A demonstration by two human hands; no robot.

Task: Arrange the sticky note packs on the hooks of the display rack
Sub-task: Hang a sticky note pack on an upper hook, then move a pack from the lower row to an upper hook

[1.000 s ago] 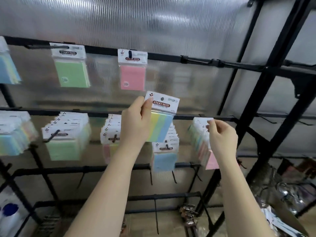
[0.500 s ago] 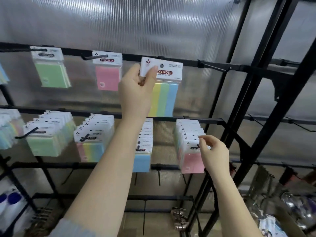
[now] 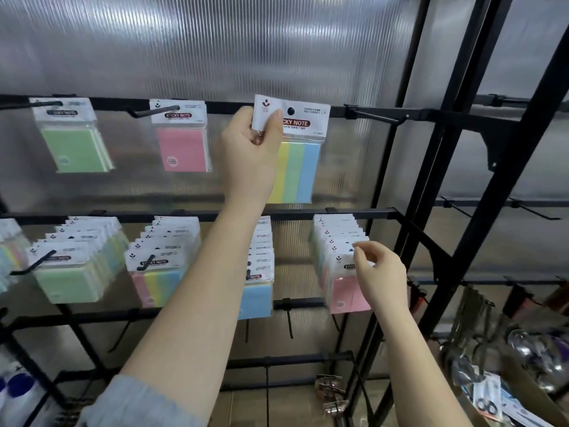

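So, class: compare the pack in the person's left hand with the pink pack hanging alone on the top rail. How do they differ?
The held pack shows yellow, green and blue stripes; the pink pack is one colour. The held pack is pinched at its header by the left hand; the pink pack hangs free from a hook. The held pack looks larger, being nearer the camera. Both have white "STICKY NOTE" headers.
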